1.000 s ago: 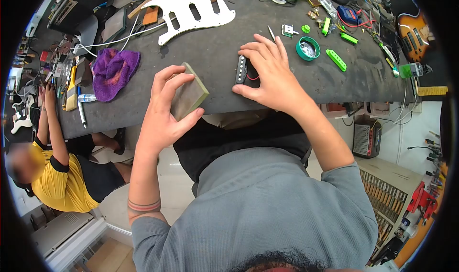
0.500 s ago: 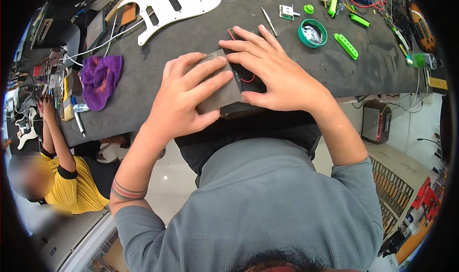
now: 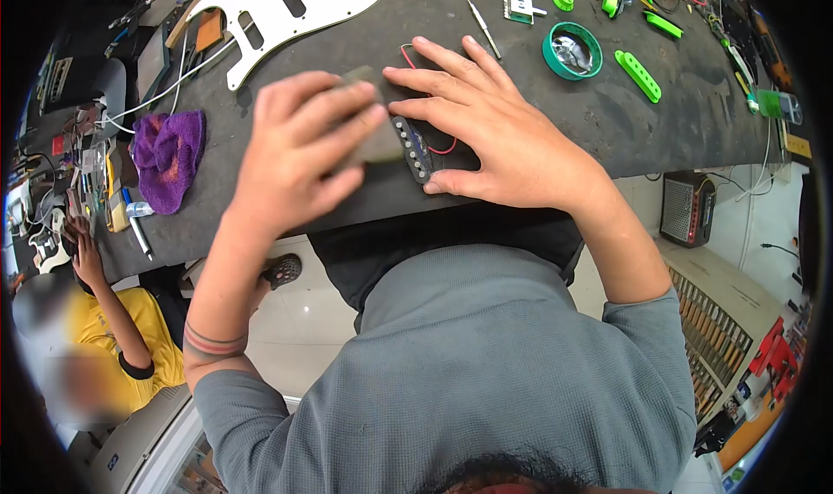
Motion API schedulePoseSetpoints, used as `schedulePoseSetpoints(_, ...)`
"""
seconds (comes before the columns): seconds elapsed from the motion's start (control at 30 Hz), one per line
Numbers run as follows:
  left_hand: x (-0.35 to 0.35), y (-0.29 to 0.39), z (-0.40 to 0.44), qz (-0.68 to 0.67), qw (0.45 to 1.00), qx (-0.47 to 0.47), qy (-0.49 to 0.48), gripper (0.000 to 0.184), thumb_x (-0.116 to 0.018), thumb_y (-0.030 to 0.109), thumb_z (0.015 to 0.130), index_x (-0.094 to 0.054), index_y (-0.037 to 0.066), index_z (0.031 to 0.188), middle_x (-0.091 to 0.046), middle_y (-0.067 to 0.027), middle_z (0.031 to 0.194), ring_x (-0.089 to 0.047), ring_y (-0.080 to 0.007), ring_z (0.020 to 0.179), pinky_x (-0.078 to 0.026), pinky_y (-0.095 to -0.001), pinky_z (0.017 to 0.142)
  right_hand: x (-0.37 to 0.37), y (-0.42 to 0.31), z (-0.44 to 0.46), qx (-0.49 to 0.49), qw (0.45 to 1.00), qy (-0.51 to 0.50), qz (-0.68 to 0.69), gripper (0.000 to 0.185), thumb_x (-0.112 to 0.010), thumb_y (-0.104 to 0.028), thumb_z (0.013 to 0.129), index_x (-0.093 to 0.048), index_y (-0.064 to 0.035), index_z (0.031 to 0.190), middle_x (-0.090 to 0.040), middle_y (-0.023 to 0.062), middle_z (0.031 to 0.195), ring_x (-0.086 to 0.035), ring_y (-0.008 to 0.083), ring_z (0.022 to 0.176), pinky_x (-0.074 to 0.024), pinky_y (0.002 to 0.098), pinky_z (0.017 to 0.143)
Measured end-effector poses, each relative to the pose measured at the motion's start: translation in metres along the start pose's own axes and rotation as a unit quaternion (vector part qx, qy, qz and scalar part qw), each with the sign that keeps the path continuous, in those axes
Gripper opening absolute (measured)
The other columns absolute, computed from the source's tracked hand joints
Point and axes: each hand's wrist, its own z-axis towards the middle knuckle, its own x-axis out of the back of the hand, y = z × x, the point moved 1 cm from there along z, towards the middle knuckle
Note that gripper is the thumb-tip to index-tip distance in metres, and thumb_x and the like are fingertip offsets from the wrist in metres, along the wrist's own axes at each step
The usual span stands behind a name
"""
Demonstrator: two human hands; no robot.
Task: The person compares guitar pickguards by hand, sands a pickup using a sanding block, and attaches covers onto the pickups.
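Observation:
My left hand point(image 3: 304, 147) is closed on a flat grey-brown block point(image 3: 379, 142), its fingers blurred by motion and lying across the top. Just right of the block is a black single-coil guitar pickup point(image 3: 410, 154) with a row of round metal pole pieces and a thin red wire. My right hand point(image 3: 508, 138) steadies the pickup against the dark bench mat, thumb at its near end and fingertips at its far end. Part of the block is hidden under my left fingers.
A white pickguard point(image 3: 304, 16) lies at the back left, with a purple cloth point(image 3: 169, 160) nearer. Behind my right hand are a screwdriver point(image 3: 484, 27), a switch point(image 3: 521, 8), a teal round dish point(image 3: 551, 58) and green pickup covers point(image 3: 638, 75). A person in yellow point(image 3: 143, 320) sits at left.
My left hand has drawn the block leftward, uncovering the pickup's pole pieces. My right hand stays at the pickup. The whole view has shifted slightly.

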Motion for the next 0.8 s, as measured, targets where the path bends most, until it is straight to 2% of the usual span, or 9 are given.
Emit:
schedulePoseSetpoints(0.03,-0.002,-0.008,-0.001,-0.005,1.0,0.005,0.03,0.063,-0.08,0.017,0.068,-0.079,0.014,0.131,-0.071,-0.0054,0.142,-0.064,-0.0348,0.124,-0.049,-0.0497,0.105,0.001,0.0,0.0,-0.001,1.0,0.002,0.0,0.072,-0.093,-0.028,0.08,-0.067,-0.004,0.142,-0.053,0.0115,0.165,-0.03,0.0335,0.166,-0.0179,0.06,0.138)
schedulePoseSetpoints(0.1,0.001,0.0,0.0,-0.052,0.997,0.022,0.048,0.061,-0.079,0.019,0.069,-0.079,0.012,0.13,-0.073,-0.0068,0.14,-0.065,-0.0362,0.124,-0.049,-0.0499,0.105,0.001,0.001,0.001,-0.001,1.0,0.006,0.001,0.071,-0.093,-0.029,0.079,-0.068,-0.0041,0.142,-0.053,0.0115,0.165,-0.03,0.0336,0.166,-0.0182,0.0603,0.138)
schedulePoseSetpoints(0.17,0.003,0.011,0.001,-0.082,0.996,0.007,0.027,0.058,-0.077,0.016,0.069,-0.079,0.006,0.126,-0.072,-0.0141,0.141,-0.065,-0.0423,0.124,-0.053,-0.0525,0.105,0.001,0.001,0.002,-0.003,1.0,-0.002,0.0,0.072,-0.093,-0.029,0.079,-0.068,-0.0042,0.141,-0.053,0.0112,0.165,-0.03,0.0336,0.166,-0.0183,0.0605,0.138)
schedulePoseSetpoints(0.23,-0.002,0.024,0.003,-0.119,0.992,-0.027,0.011,0.056,-0.08,0.021,0.07,-0.079,0.008,0.124,-0.072,-0.0128,0.142,-0.065,-0.0413,0.127,-0.052,-0.0538,0.105,0.004,0.0,0.002,-0.005,1.0,-0.021,-0.008,0.073,-0.094,-0.028,0.078,-0.068,-0.0045,0.142,-0.053,0.0109,0.165,-0.03,0.0335,0.166,-0.0182,0.0605,0.138)
schedulePoseSetpoints(0.43,-0.01,0.015,-0.001,-0.085,0.995,-0.042,0.009,0.055,-0.079,0.026,0.074,-0.081,0.01,0.126,-0.071,-0.0092,0.141,-0.065,-0.0376,0.125,-0.05,-0.056,0.098,0.001,0.001,0.002,-0.004,1.0,-0.012,-0.001,0.07,-0.093,-0.024,0.079,-0.068,-0.0057,0.141,-0.053,0.0094,0.165,-0.03,0.0341,0.166,-0.0187,0.061,0.138)
schedulePoseSetpoints(0.5,-0.01,0.033,-0.002,-0.115,0.99,-0.083,-0.026,0.054,-0.079,0.026,0.074,-0.081,0.01,0.125,-0.071,-0.009,0.141,-0.064,-0.0375,0.125,-0.05,-0.056,0.097,0.003,0.001,0.002,-0.006,1.0,-0.009,-0.002,0.069,-0.093,-0.024,0.079,-0.068,-0.0056,0.141,-0.053,0.0092,0.165,-0.03,0.0343,0.166,-0.0188,0.061,0.138)
schedulePoseSetpoints(0.63,-0.012,0.011,-0.002,-0.08,0.995,-0.05,0.019,0.056,-0.078,0.025,0.072,-0.082,0.01,0.126,-0.071,-0.0064,0.142,-0.064,-0.0359,0.121,-0.05,-0.0548,0.095,0.0,0.002,0.002,-0.002,1.0,0.001,0.003,0.072,-0.095,-0.026,0.077,-0.068,-0.0054,0.141,-0.054,0.0092,0.165,-0.03,0.0339,0.166,-0.0187,0.0606,0.138)
schedulePoseSetpoints(0.7,-0.009,0.032,-0.003,-0.104,0.99,-0.089,-0.024,0.056,-0.077,0.022,0.072,-0.082,0.009,0.126,-0.071,-0.0071,0.142,-0.064,-0.0356,0.118,-0.051,-0.0536,0.096,0.002,0.001,0.002,-0.007,1.0,-0.008,-0.01,0.073,-0.095,-0.028,0.077,-0.068,-0.0055,0.141,-0.054,0.0093,0.165,-0.031,0.0341,0.166,-0.019,0.0605,0.138)
schedulePoseSetpoints(0.8,-0.009,0.018,-0.001,-0.065,0.995,-0.077,-0.007,0.057,-0.077,0.016,0.071,-0.081,0.01,0.128,-0.071,-0.0071,0.142,-0.063,-0.0356,0.118,-0.052,-0.051,0.098,0.001,0.001,0.002,-0.011,1.0,-0.013,-0.002,0.076,-0.095,-0.03,0.077,-0.068,-0.0063,0.143,-0.054,0.0092,0.165,-0.031,0.034,0.166,-0.0191,0.0604,0.138)
